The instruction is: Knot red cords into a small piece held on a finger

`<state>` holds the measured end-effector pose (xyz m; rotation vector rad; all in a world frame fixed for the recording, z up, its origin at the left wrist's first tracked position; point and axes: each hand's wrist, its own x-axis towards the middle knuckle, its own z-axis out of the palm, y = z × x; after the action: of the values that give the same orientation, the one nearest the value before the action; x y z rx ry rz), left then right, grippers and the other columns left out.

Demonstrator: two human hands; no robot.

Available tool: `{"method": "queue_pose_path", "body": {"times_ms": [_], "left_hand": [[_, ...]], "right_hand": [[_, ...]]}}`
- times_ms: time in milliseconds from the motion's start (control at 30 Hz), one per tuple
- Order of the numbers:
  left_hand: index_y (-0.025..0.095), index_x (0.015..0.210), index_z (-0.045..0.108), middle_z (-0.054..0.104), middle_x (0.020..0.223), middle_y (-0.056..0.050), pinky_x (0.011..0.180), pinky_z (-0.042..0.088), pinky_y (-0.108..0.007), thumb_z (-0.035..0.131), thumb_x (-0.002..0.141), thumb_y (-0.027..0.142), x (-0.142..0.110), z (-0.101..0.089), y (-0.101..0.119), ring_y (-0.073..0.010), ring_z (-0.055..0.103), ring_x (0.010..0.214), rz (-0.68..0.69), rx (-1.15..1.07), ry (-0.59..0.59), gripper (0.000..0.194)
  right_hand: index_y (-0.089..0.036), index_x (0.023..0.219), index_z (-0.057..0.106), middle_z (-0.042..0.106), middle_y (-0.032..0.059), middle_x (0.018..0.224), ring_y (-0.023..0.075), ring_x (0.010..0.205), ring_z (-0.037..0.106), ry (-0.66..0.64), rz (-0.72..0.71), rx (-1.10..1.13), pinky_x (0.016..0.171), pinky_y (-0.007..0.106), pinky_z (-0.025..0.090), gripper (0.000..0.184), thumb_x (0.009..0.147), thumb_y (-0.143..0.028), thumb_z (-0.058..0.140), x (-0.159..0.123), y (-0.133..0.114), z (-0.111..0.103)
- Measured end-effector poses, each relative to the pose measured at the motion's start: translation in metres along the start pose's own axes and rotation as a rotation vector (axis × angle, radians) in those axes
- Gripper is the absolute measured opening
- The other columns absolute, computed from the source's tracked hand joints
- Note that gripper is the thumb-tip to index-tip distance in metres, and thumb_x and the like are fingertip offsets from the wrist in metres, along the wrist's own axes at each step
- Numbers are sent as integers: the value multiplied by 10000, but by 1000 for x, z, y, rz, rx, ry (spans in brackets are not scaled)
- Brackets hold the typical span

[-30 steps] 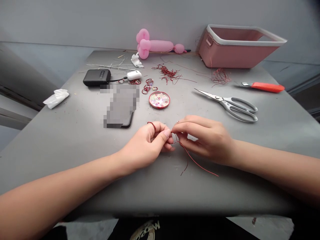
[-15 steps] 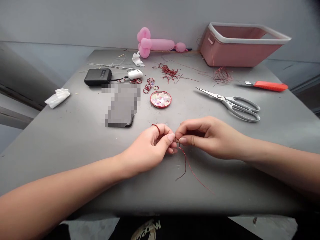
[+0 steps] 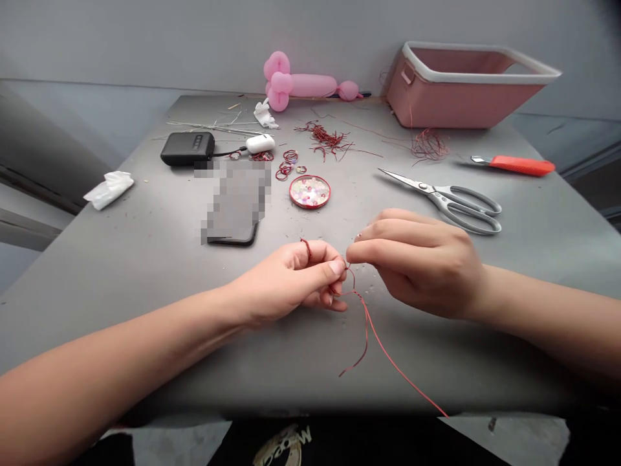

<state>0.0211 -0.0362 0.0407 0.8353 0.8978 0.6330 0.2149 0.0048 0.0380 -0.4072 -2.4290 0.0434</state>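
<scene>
My left hand (image 3: 295, 278) is closed in a pinch, holding a thin red wire (image 3: 383, 346) between thumb and index finger. A small wire loop stands out beside these fingertips, and below it the strands twist together. Two tails hang from the twist, the longer one reaching the table's front edge. Around my left index finger sits a red wire ring (image 3: 306, 248). My right hand (image 3: 422, 265) is palm down with its fingers bent together, the fingertips at the wire by my left thumb. My right thumb is hidden behind the fingers.
Ahead lie a round dish of beads (image 3: 310, 193), several wire rings (image 3: 284, 171), cut red wire pieces (image 3: 326, 137) and a phone (image 3: 235, 207). Scissors (image 3: 446, 199), an orange-handled cutter (image 3: 521, 165) and a pink bin (image 3: 451, 100) are on the right. A black power bank (image 3: 187, 149) is left.
My right hand has turned palm down, its fingers now covering the thumb. The wire tails have swung and hang lower, the long one reaching further right and nearer me.
</scene>
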Motion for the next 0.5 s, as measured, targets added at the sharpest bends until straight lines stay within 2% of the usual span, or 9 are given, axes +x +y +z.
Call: {"method": "queue_pose_path", "body": {"times_ms": [167,300,400,500], "left_hand": [[143,698,578,525,668,30,723,572,-254,701,792,237,1,-4,0,-55,498,592,-78,-68,-97,181],[142,708,569,525,679,30,751,571,-265,651,817,196,3,-6,1,-50,503,592,-121,-50,-139,147],[145,704,548,519,687,30,749,565,-264,649,818,211,3,-4,0,-58,524,609,-112,32,-102,166],[155,724,519,503,695,35,724,562,-286,602,856,271,1,-1,-3,-70,545,604,-56,153,-7,194]], "right_hand": [[-252,913,608,618,35,715,153,642,515,5,-112,-28,598,291,483,302,901,-33,401,-1,1,-3],[-243,959,605,603,30,677,159,622,503,-24,-173,-35,584,312,462,262,936,-80,400,-3,2,-2],[-249,907,616,622,25,692,148,619,514,-81,-98,-1,583,305,449,282,936,-79,393,-2,3,-4],[-225,838,623,650,20,739,131,658,558,-194,132,164,595,278,469,207,919,-115,467,2,5,-7]]}}
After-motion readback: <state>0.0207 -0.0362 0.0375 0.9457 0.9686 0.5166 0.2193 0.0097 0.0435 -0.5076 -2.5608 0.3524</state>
